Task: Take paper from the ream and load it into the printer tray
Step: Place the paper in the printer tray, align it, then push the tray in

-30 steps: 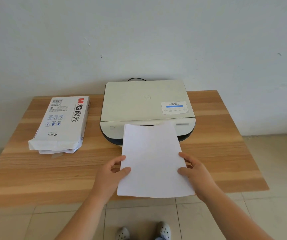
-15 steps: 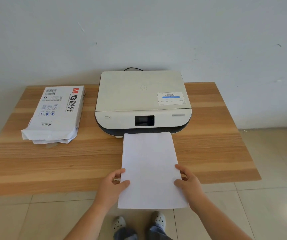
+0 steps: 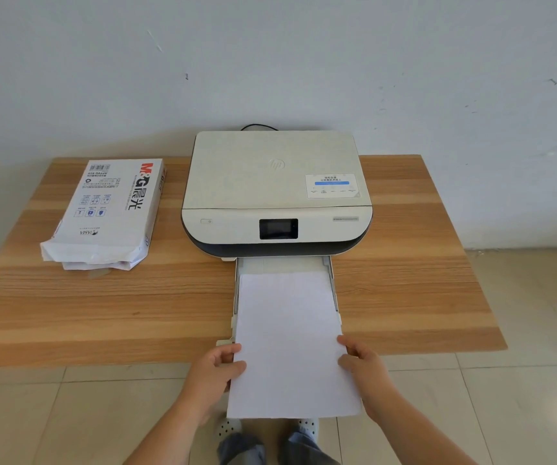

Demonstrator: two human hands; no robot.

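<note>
A white stack of paper (image 3: 289, 337) lies lengthwise over the pulled-out printer tray (image 3: 282, 263), its far edge just inside the tray and its near end hanging past the table edge. My left hand (image 3: 215, 375) grips the stack's left side and my right hand (image 3: 366, 370) grips its right side. The cream and dark printer (image 3: 275, 193) stands at the back middle of the table, lid shut. The opened white paper ream (image 3: 106, 213) lies to the printer's left, its torn end facing me.
The wooden table (image 3: 414, 290) stands against a pale wall (image 3: 270, 62). A black cable (image 3: 258, 126) runs behind the printer. Beige floor tiles (image 3: 522, 380) lie below and to the right, with my feet in perforated shoes (image 3: 230, 427) under the paper.
The paper stack has come down from in front of the printer's face and moved back toward me, uncovering the screen and the tray; both hands kept their grip on its sides.
</note>
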